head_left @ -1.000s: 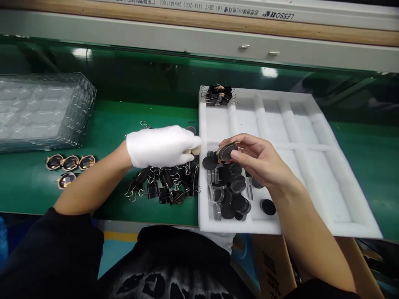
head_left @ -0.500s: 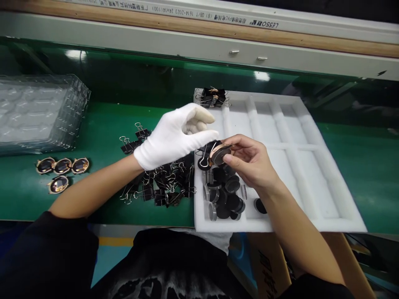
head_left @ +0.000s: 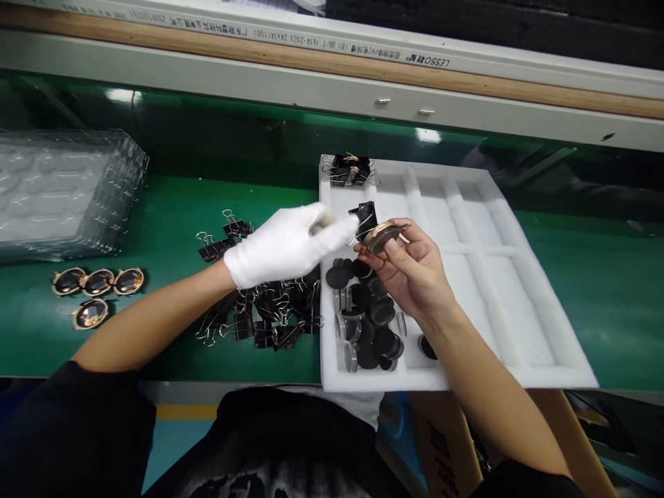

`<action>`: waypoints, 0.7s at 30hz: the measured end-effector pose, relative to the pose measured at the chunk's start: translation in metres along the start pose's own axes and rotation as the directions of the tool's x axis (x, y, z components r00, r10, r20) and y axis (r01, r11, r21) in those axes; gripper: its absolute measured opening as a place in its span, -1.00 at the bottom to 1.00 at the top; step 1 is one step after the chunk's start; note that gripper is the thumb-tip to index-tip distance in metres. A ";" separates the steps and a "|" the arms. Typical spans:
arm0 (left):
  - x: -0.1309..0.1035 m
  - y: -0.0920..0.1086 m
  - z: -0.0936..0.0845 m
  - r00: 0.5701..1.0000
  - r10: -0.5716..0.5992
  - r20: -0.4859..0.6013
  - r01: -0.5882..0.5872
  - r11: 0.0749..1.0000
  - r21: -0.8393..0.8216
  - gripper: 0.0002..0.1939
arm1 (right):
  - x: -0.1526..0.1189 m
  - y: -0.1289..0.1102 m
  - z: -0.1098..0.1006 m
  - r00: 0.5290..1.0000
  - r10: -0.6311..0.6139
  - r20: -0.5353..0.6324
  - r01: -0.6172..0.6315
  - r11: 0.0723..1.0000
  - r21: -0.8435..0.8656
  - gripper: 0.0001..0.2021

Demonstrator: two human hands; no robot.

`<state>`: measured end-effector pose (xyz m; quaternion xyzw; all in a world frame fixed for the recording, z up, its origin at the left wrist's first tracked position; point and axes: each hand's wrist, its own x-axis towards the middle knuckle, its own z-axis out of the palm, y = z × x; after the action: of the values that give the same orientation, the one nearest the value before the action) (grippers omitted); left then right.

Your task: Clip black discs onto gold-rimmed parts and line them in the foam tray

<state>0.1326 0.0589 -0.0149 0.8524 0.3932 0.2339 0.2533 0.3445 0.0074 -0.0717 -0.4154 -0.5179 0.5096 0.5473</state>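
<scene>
My right hand (head_left: 415, 266), bare, grips a gold-coloured watch case (head_left: 382, 234) with a dark round disc pressed on its face. A black binder clip (head_left: 366, 217) is clamped on the case's left edge. My left hand (head_left: 290, 242), in a white glove, has its fingers drawn together at the clip's wire handle; the fingertips are slightly blurred. Below the hands, loose black discs (head_left: 367, 333) lie heaped in the left part of a white foam tray (head_left: 529, 325). A pile of binder clips (head_left: 270, 311) rests beside the tray, partly under my left wrist.
Several gold watch cases (head_left: 98, 282) lie on the green table (head_left: 171, 207) at left. Behind them is a stack of clear plastic trays (head_left: 62, 194). A clipped assembly (head_left: 351, 170) sits in the foam tray's far left corner. A ledge (head_left: 233, 76) runs along the back.
My left hand's fingers, spread apart before, have closed in at the clip. My right hand has raised and turned the watch case, so the clip now points up. The view has shifted slightly.
</scene>
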 end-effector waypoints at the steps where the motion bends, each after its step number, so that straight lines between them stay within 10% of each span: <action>1: 0.000 0.001 -0.001 0.999 -0.045 0.025 0.045 0.999 -0.006 -0.49 | 0.001 0.000 -0.001 1.000 0.000 -0.011 0.000 1.000 -0.005 -0.60; 11: -0.003 0.005 0.012 0.992 -0.117 -0.057 0.115 0.993 -0.030 -0.51 | -0.001 0.003 0.003 1.000 0.001 0.003 -0.001 0.999 0.036 -0.62; 21: -0.001 -0.004 -0.006 0.969 0.199 -0.149 -0.183 0.977 0.113 -0.56 | 0.007 -0.005 -0.014 0.995 0.018 -0.101 0.002 0.981 0.196 -0.77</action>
<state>0.1268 0.0620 -0.0127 0.8762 0.3393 0.3051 0.1552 0.3588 0.0147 -0.0675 -0.3872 -0.4350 0.5383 0.6092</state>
